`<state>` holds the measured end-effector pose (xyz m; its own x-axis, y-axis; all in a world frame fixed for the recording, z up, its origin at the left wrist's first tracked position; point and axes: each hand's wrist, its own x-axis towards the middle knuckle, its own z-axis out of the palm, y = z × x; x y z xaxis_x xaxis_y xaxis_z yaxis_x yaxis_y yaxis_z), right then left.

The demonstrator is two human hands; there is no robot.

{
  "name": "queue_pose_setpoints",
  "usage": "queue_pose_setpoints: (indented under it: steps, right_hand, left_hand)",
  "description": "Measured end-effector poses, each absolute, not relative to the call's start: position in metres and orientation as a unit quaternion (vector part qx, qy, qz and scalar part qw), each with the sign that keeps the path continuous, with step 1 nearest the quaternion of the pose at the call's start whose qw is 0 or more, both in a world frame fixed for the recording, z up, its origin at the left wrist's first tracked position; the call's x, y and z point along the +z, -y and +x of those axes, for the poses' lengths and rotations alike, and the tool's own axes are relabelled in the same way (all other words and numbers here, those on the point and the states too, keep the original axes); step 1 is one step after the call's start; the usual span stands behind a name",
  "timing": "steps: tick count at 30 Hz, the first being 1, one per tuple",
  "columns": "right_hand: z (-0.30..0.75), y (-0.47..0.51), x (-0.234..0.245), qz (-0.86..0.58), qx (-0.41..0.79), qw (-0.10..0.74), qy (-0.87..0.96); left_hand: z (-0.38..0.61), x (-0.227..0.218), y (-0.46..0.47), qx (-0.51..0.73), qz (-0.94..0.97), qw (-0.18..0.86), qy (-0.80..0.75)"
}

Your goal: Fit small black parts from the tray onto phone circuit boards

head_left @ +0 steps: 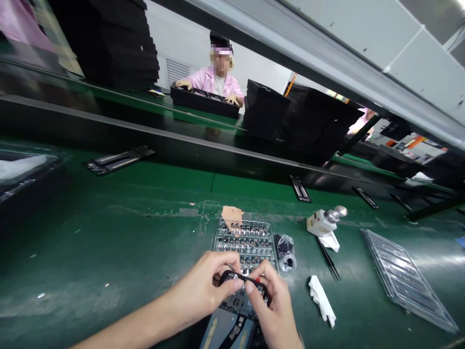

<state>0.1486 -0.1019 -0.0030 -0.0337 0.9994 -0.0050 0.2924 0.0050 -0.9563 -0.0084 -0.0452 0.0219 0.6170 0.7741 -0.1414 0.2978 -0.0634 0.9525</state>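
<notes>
An opened smartphone (234, 306) with its circuit board bare lies in front of me, its top end tilted up between my hands. My left hand (212, 283) grips the top edge near the left corner, thumb on the board side. From the other side, my right hand (271, 300) pinches the same edge, its thumb tip close to the left thumb. A speck of red shows by the right index finger. Whether a small part sits between the thumbs, I cannot tell. Just beyond the fingers is a clear plastic tray (273, 235) with rows of small dark parts.
Right of the tray lie a clear bag (286, 252), a white pump bottle (321, 223), black tweezers (329, 259), a white cloth (321, 299) and another clear tray (410, 281). Phone housings (301, 189) lie along the conveyor. Opposite, a co-worker (218, 82) handles a black box (205, 103).
</notes>
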Motion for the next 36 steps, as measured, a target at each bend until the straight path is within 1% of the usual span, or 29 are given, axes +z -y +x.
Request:
queue_pose_setpoints:
  steps: [4, 7, 11, 13, 16, 22, 24, 26, 29, 32, 34, 36]
  right_hand:
    - [0.148, 0.101, -0.002, -0.549, 0.439, 0.42, 0.574]
    - [0.147, 0.1, 0.001, -0.542, 0.461, 0.445, 0.544]
    - [0.146, 0.099, 0.001, -0.529, 0.531, 0.492, 0.442]
    - [0.147, 0.098, -0.001, -0.529, 0.562, 0.506, 0.385]
    - [0.148, 0.097, -0.003, -0.524, 0.567, 0.532, 0.348]
    - [0.149, 0.098, -0.002, -0.499, 0.556, 0.588, 0.312]
    - [0.149, 0.099, -0.001, -0.492, 0.554, 0.601, 0.299]
    - [0.149, 0.099, 0.0, -0.488, 0.55, 0.608, 0.3]
    - [0.149, 0.099, -0.001, -0.481, 0.549, 0.609, 0.311]
    - [0.149, 0.1, 0.0, -0.48, 0.549, 0.606, 0.319]
    - [0.149, 0.101, 0.001, -0.481, 0.528, 0.611, 0.341]
    - [0.151, 0.101, 0.003, -0.483, 0.487, 0.627, 0.368]
  left_hand:
    - [-0.009, 0.024, 0.047, 0.2, 0.7, 0.554, -0.405]
    - [-0.009, 0.026, 0.046, 0.195, 0.702, 0.551, -0.408]
    - [-0.011, 0.03, 0.045, 0.205, 0.688, 0.587, -0.375]
    - [-0.013, 0.032, 0.048, 0.225, 0.689, 0.571, -0.386]
    - [-0.014, 0.027, 0.057, 0.25, 0.732, 0.463, -0.433]
    - [-0.007, 0.008, 0.076, 0.272, 0.872, 0.131, -0.385]
    - [-0.003, 0.007, 0.079, 0.271, 0.889, 0.059, -0.365]
    - [-0.001, 0.008, 0.08, 0.263, 0.896, 0.028, -0.357]
    - [0.001, 0.01, 0.081, 0.249, 0.897, 0.025, -0.364]
    - [-0.001, 0.009, 0.082, 0.246, 0.896, 0.048, -0.367]
    - [-0.003, 0.01, 0.081, 0.265, 0.888, 0.094, -0.364]
    - [-0.007, 0.015, 0.078, 0.295, 0.861, 0.202, -0.363]
